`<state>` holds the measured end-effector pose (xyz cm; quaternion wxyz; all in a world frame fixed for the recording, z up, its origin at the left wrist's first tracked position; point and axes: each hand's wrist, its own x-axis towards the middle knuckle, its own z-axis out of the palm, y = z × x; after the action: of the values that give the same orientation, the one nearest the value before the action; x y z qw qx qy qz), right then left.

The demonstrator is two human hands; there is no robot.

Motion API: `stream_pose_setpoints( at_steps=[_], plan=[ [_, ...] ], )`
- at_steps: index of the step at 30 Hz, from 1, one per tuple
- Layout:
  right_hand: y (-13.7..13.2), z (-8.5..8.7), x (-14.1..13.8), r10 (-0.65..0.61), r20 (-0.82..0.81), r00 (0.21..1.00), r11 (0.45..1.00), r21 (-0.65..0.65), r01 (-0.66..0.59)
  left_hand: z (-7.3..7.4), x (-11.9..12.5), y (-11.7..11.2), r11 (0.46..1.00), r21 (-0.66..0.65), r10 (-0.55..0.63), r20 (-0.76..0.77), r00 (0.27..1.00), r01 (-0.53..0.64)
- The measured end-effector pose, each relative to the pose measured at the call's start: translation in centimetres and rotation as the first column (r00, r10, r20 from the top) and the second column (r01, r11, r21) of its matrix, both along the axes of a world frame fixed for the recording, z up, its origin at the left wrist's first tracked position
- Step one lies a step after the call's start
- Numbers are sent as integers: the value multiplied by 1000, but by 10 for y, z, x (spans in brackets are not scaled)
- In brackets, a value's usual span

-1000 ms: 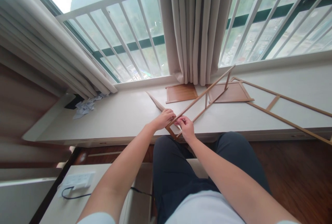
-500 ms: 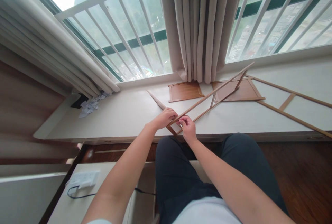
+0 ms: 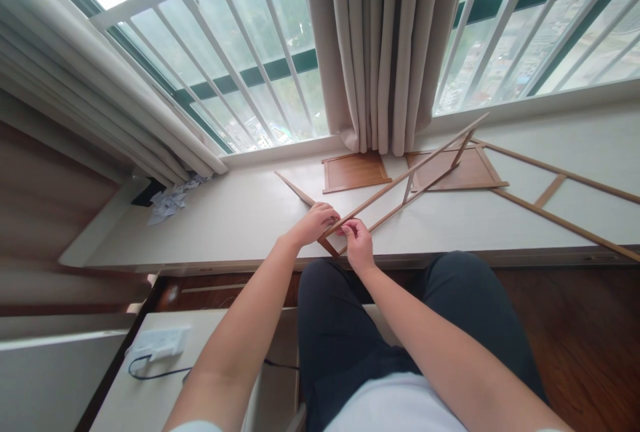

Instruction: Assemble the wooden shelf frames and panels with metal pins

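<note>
A narrow wooden frame (image 3: 434, 164) with two long rails and short crosspieces stands on edge across the sill, its near end by my knees. My left hand (image 3: 314, 224) is closed around that near end, where a thin wooden panel (image 3: 294, 187) juts away to the left. Just right of it, my right hand (image 3: 359, 243) is closed in a pinch at the inside of the frame's corner. Whatever sits between those fingertips is too small to make out.
Two flat wooden panels, a smaller one (image 3: 356, 173) and a larger one (image 3: 467, 172), lie by the curtain (image 3: 383, 52). Another wooden frame (image 3: 553, 191) lies at the right. Crumpled paper (image 3: 170, 203) is at the sill's left end. A power strip (image 3: 160, 344) sits on the low cabinet.
The view has shifted slightly. Both hands stay at the same corner of the frame, with only small finger movement at the right hand.
</note>
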<state>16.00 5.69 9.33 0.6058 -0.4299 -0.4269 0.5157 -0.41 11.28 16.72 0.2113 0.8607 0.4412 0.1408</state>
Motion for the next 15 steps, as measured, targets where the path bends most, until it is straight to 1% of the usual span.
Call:
stream_pose_setpoints(
  at_steps=[5,9,12,15],
  plan=[
    [0,-3,-1,4,-23,1000,1000,-25,-4,4,1,-1,999,-6,-45,-4,999,45],
    [-1,-4,0,14,-40,999,999,-33,-15,3,3,-3,997,-2,-71,-13,997,71],
    [-2,-5,1,19,-47,999,999,-31,-21,2,4,-5,997,5,-72,-3,997,72],
    [-3,-4,2,13,-23,1000,999,-30,-14,4,7,-9,999,1,-49,0,999,49]
  ],
)
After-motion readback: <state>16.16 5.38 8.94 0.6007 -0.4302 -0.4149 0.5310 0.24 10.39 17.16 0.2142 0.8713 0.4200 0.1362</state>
